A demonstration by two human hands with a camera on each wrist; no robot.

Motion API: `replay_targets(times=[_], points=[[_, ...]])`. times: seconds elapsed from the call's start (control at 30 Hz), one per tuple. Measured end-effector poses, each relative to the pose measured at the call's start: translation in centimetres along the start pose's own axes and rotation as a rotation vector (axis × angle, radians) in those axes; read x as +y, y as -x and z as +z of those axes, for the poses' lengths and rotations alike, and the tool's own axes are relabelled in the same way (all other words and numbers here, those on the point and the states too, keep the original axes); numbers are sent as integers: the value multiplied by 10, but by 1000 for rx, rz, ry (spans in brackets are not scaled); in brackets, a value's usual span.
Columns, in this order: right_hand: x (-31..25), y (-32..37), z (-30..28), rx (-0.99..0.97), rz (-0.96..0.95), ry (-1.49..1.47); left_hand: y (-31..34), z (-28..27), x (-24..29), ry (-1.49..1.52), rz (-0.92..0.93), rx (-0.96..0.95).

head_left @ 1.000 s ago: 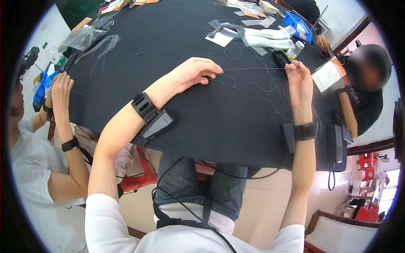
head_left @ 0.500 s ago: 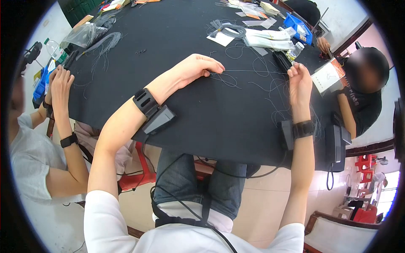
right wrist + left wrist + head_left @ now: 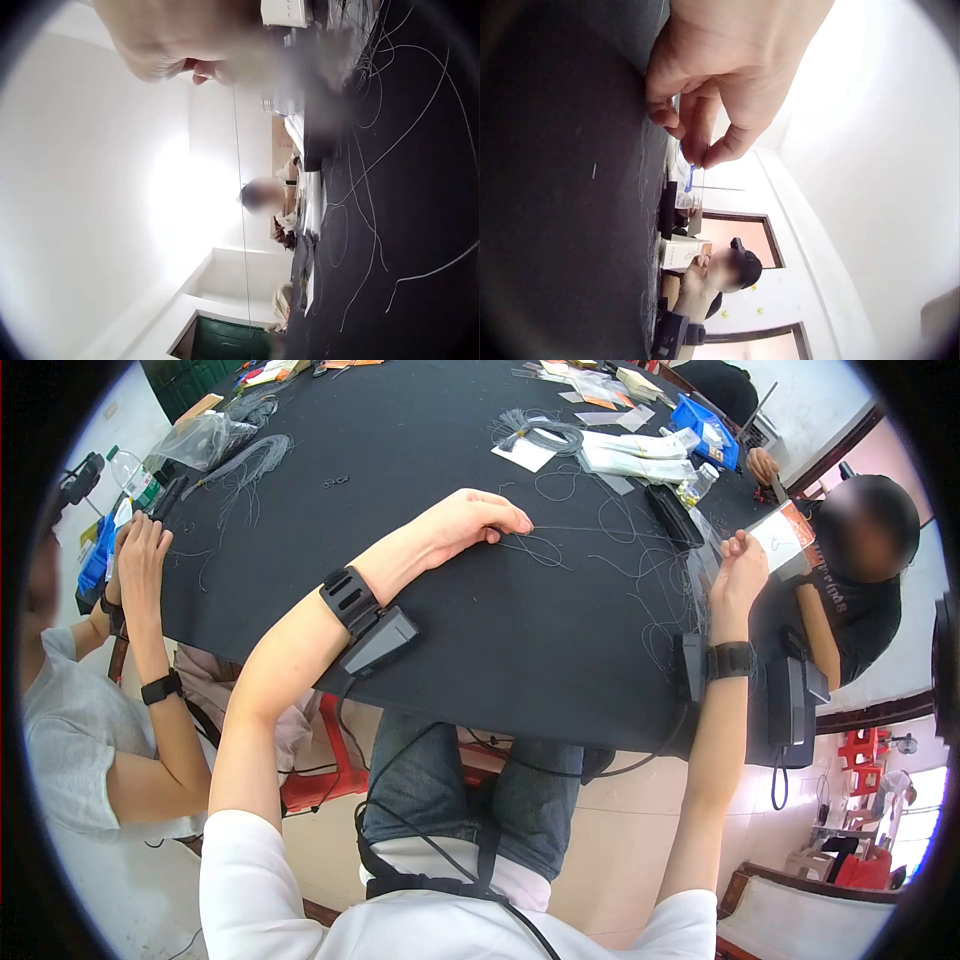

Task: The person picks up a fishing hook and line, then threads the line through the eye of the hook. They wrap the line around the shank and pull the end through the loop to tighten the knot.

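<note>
My left hand [image 3: 455, 528] is held over the black table, thumb and fingertip pinching a thin grey thread [image 3: 600, 529]. A loose loop of the thread [image 3: 543, 553] hangs under these fingertips. In the left wrist view the pinch of the left hand [image 3: 720, 82] shows plainly. Off to the right, my right hand [image 3: 740, 575] is raised with its fingers curled on the thread's other part. From the right hand [image 3: 176, 37] the thread [image 3: 241, 187] runs out straight in the right wrist view. The right fingertips are partly blurred there.
Loose threads [image 3: 645, 565] lie tangled on the black table [image 3: 540, 650] between the hands. Beyond are a black case [image 3: 675, 515], white packets [image 3: 640, 457], a coil of thread [image 3: 535, 430], a small bottle [image 3: 698, 484] and a blue tray [image 3: 690, 415]. People sit at left and right.
My right hand has moved right and slightly toward me, its fingers curling more. The left hand has shifted slightly right and kept its pinch.
</note>
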State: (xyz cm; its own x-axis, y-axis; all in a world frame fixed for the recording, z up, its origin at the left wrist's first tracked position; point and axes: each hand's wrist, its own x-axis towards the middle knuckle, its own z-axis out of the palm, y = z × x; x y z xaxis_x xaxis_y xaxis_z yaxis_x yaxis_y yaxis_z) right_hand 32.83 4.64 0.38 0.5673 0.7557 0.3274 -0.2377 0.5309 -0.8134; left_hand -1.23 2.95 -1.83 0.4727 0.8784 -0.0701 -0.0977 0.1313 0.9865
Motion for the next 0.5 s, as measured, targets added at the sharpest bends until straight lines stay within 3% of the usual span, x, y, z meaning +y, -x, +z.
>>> replay_targets(times=[0.5], points=[[5, -4, -7, 150, -71, 105, 2, 0, 2, -139, 28, -96]])
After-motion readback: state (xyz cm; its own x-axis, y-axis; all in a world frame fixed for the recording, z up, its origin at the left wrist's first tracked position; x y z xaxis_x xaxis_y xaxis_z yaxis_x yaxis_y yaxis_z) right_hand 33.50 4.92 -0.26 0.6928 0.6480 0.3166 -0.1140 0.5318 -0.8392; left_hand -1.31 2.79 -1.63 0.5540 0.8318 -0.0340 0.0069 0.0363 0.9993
